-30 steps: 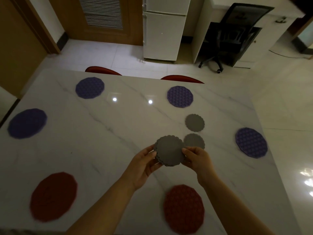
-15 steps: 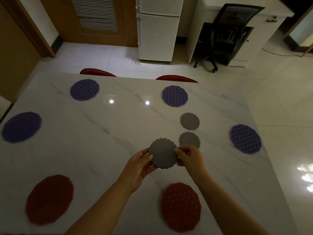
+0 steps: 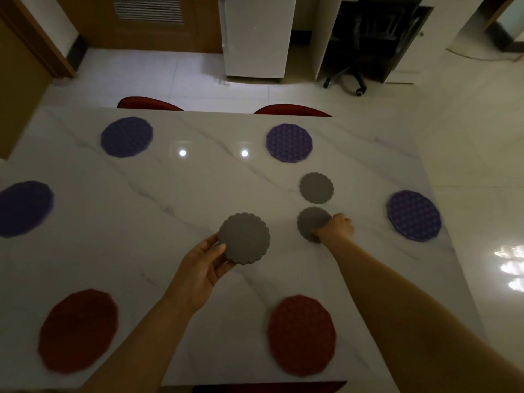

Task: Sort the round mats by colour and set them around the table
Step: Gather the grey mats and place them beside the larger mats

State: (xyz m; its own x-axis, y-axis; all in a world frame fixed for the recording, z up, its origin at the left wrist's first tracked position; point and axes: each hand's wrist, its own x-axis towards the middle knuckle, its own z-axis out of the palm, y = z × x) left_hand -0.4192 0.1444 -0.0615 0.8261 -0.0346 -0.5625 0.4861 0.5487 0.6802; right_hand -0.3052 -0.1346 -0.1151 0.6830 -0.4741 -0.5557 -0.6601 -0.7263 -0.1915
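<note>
the left hand pinches a stack of grey scalloped round mats mid-frame; the right hand presses fingers on a grey mat lying right of centre on the white marble table; the glossy top may let it slide; the held stack could fan and drop.

The tabletop is glossy white marble with grey veins; two ceiling-light reflections show on it, beyond the grip. Two red chair backs stand at the far edge. The floor is pale glossy tile, with bright window glare on it to the right of the grip. Against the far wall stand a wooden louvred door, a white refrigerator and a white desk with a black wheeled office chair pushed beneath it. The room is dimly lit.
</note>
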